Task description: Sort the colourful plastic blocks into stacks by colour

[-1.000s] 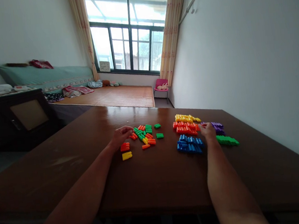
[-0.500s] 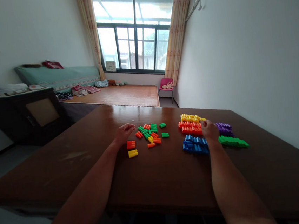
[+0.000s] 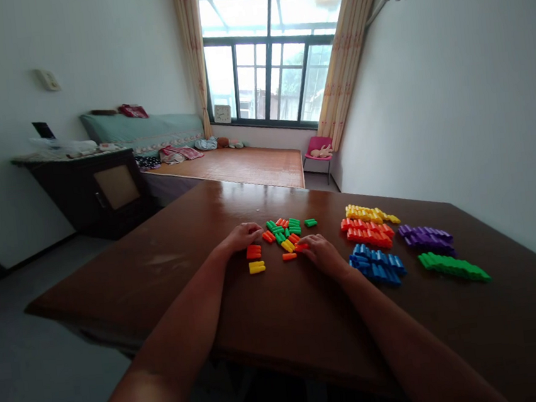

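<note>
My left hand [image 3: 245,235] rests at the left edge of a loose pile of small plastic building blocks, its fingers drawn together; anything between the fingertips is hidden. My right hand [image 3: 319,253] is at the pile's right side, thumb and fingers closed on an orange block [image 3: 300,246]. Green blocks [image 3: 294,226] and a yellow block [image 3: 288,246] lie between the hands. In front of the pile is a single orange block [image 3: 289,256]. Red-orange blocks [image 3: 253,251] and yellow blocks [image 3: 257,267] sit below my left hand.
Joined rows stand on the brown table [image 3: 279,314] to the right: yellow [image 3: 366,213], orange [image 3: 368,232], blue [image 3: 377,265], purple [image 3: 426,238] and green [image 3: 453,266]. Beyond are a bed [image 3: 245,165], a pink chair [image 3: 318,148] and a dark cabinet [image 3: 82,193].
My right hand has left the yellow and orange rows and moved left to the loose pile, onto an orange block. My left hand stays beside the pile. The view has turned left.
</note>
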`<move>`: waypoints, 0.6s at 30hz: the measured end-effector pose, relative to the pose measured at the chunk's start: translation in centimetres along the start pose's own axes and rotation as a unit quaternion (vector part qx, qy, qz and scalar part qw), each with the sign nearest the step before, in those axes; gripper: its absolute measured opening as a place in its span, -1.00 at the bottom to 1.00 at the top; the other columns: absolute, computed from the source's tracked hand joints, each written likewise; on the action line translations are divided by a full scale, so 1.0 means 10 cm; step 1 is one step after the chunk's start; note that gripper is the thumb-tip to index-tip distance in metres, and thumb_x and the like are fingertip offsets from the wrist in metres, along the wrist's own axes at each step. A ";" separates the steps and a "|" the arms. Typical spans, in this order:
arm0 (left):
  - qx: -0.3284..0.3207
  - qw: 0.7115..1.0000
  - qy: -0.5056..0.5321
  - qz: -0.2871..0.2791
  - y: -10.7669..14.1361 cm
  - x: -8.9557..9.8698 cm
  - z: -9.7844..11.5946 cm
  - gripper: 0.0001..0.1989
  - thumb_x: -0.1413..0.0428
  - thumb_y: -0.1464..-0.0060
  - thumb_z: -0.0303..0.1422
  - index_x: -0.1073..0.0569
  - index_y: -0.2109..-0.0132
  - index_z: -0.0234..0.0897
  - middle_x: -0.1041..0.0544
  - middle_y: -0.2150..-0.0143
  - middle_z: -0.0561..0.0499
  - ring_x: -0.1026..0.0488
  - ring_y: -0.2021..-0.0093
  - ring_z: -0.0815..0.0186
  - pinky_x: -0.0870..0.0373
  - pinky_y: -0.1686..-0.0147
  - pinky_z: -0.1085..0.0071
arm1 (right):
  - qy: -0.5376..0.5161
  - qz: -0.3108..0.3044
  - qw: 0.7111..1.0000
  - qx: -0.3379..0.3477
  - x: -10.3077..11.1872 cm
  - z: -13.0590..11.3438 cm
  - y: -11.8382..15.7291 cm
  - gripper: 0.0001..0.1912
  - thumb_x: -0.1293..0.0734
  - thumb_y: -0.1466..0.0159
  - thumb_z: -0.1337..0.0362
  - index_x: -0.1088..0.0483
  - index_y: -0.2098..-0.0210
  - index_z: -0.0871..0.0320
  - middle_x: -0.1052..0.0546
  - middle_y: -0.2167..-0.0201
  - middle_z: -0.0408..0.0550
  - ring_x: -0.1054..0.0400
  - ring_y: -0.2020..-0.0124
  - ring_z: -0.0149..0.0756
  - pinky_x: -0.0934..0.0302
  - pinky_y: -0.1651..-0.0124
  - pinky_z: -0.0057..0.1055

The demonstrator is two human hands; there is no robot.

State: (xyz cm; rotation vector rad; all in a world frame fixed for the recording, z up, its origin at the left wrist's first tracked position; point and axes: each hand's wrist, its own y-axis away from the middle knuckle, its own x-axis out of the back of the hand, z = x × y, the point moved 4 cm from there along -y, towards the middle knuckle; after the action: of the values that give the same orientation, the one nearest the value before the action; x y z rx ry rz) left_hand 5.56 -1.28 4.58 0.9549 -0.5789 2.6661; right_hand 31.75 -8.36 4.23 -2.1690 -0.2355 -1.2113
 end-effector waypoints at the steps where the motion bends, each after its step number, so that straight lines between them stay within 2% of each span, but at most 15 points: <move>1: 0.006 1.000 -0.014 -0.004 0.00 0.01 -0.02 -0.64 -0.12 0.01 -0.11 -0.61 0.24 -0.29 -0.53 0.45 0.02 -0.42 0.42 0.30 -0.36 0.41 0.46 | -0.001 0.001 1.000 -0.006 0.02 0.04 0.00 -0.77 -0.25 -0.29 0.29 -0.47 0.10 0.07 -0.53 0.10 0.01 -0.34 0.04 -0.16 -0.22 -0.06 -0.19; 4: 0.009 0.998 -0.067 0.014 0.00 -0.01 -0.08 -0.61 -0.12 0.00 -0.15 -0.57 0.09 -0.28 -0.58 0.27 -0.04 -0.46 0.36 0.27 -0.39 0.33 0.41 | -0.011 -0.005 0.999 -0.036 0.04 0.15 0.01 -0.77 -0.28 -0.26 0.29 -0.44 0.10 0.10 -0.53 0.08 0.01 -0.37 0.07 -0.18 -0.23 -0.03 -0.22; 6: -0.015 0.994 -0.103 0.038 0.00 -0.06 -0.08 -0.56 -0.13 -0.01 -0.20 -0.52 -0.04 -0.25 -0.56 0.07 -0.09 -0.48 0.23 0.21 -0.40 0.18 0.36 | -0.017 -0.017 0.998 -0.053 0.02 0.17 0.01 -0.79 -0.29 -0.24 0.30 -0.44 0.12 0.11 -0.54 0.12 -0.01 -0.39 0.13 -0.21 -0.25 0.02 -0.26; 8: -0.050 0.990 -0.124 0.033 -0.01 -0.14 -0.05 -0.56 -0.13 -0.03 -0.24 -0.50 -0.08 -0.21 -0.54 0.00 -0.10 -0.46 0.09 0.15 -0.35 0.03 0.30 | -0.017 -0.018 0.998 -0.057 0.01 0.17 0.02 -0.81 -0.31 -0.23 0.27 -0.44 0.15 0.11 -0.54 0.15 -0.02 -0.40 0.19 -0.24 -0.26 0.07 -0.29; 10: -0.069 0.989 -0.130 0.005 -0.03 -0.23 -0.02 -0.61 -0.12 -0.05 -0.27 -0.52 -0.05 -0.19 -0.56 0.04 -0.10 -0.43 0.02 0.11 -0.31 -0.04 0.26 | -0.011 -0.003 0.998 -0.055 0.00 0.15 0.02 -0.80 -0.31 -0.24 0.21 -0.45 0.17 0.10 -0.53 0.16 -0.02 -0.39 0.20 -0.24 -0.27 0.10 -0.29; 13: -0.074 0.988 -0.136 -0.024 -0.04 -0.27 0.03 -0.65 -0.14 -0.04 -0.26 -0.55 0.00 -0.17 -0.56 0.11 -0.09 -0.43 0.05 0.11 -0.30 -0.03 0.25 | 0.000 0.029 0.998 -0.055 0.02 0.10 0.02 -0.76 -0.28 -0.26 0.15 -0.46 0.14 0.10 -0.51 0.13 0.02 -0.37 0.14 -0.19 -0.26 0.07 -0.26; 18: -0.051 0.993 -0.104 -0.006 -0.02 -0.22 0.12 -0.70 -0.28 0.14 -0.25 -0.57 0.19 -0.23 -0.47 0.31 -0.02 -0.42 0.29 0.23 -0.38 0.22 0.35 | -0.005 0.090 0.994 -0.060 0.11 0.00 -0.02 -0.73 -0.24 -0.27 0.19 -0.44 0.09 0.11 -0.51 0.13 0.07 -0.38 0.17 -0.17 -0.27 0.05 -0.20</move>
State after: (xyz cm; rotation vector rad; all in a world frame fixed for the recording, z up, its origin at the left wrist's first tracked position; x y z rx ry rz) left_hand 7.95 -1.84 4.08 1.2090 -0.7440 2.5170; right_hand 32.27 -8.40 5.17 -2.2454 0.0300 -1.1392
